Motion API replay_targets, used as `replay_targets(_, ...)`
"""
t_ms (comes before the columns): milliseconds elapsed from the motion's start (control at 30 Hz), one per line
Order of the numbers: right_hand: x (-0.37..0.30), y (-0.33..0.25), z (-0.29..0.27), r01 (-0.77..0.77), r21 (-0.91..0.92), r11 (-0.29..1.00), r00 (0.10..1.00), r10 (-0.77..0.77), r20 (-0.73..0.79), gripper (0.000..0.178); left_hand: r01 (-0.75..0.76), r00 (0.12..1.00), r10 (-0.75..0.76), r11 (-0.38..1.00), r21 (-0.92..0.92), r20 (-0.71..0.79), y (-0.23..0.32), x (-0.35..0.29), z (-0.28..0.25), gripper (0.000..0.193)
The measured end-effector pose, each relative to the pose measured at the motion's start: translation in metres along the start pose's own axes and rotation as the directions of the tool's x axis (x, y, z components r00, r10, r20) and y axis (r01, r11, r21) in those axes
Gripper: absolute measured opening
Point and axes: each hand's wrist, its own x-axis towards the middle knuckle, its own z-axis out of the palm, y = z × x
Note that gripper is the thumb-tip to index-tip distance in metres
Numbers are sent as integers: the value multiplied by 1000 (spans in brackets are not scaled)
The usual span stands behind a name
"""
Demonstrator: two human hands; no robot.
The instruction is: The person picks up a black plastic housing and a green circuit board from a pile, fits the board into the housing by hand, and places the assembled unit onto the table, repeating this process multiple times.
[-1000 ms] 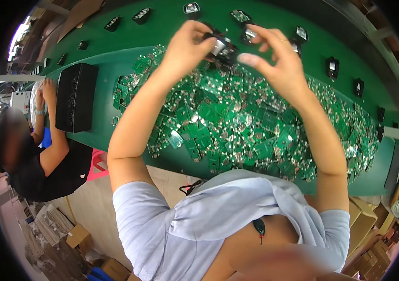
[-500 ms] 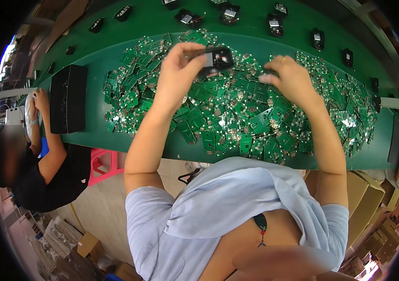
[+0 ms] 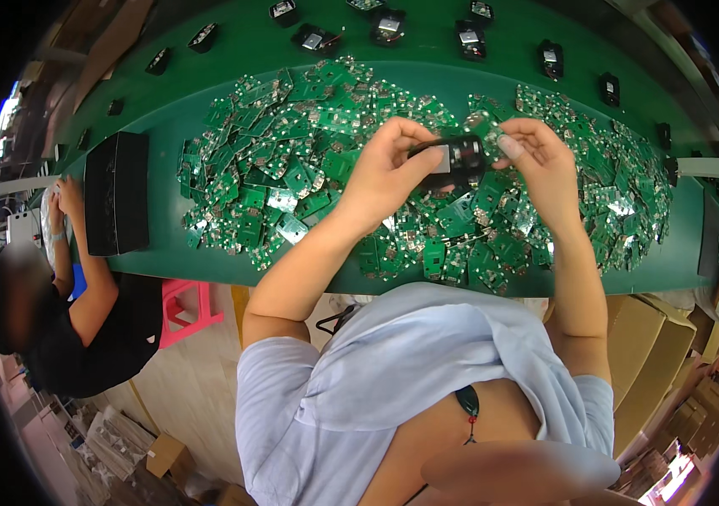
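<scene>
My left hand is closed round a small black plastic housing, with a silvery rectangular part inside it near my thumb. Just to its right, my right hand pinches a small green circuit board between thumb and fingers. The board is close to the housing's right end; whether the two touch I cannot tell. Beneath both hands spreads a wide heap of loose green circuit boards on the green table.
Beyond the heap, several black housings lie on a green strip. A black box stands at the table's left. Left of me a co-worker sits near a pink stool. Cardboard boxes are at the lower right.
My left hand has carried the black housing rightward and nearer to me. My right hand, above the heap before, now has a circuit board beside the housing.
</scene>
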Motion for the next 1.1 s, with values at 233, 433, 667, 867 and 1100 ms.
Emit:
replay_targets(233, -40, -16, -1, 163, 89, 983, 962, -138, -235, 22, -46, 994, 46, 999, -1, -99, -4, 10, 22, 19)
replay_targets(433, -56, -23, 23, 345, 85, 935, 921, -320, -222, 29, -106, 988, 115, 990, 89, -102, -4, 8, 30, 17)
replay_targets(667, -45, -19, 21, 283, 183, 942, 935, -228, -270, 27, -112, 987, 123, 989, 101, -107, -1, 5, 35, 15)
replay_targets(867, -44, -14, 17, 259, 212, 942, 945, -202, -258, 27, -95, 987, 104, 993, 76, -123, -4, 4, 38, 18)
replay_targets(1100, -40, -13, 16, 288, 150, 946, 932, -241, -271, 26, -102, 985, 121, 983, 152, -121, 0, 3, 39, 18)
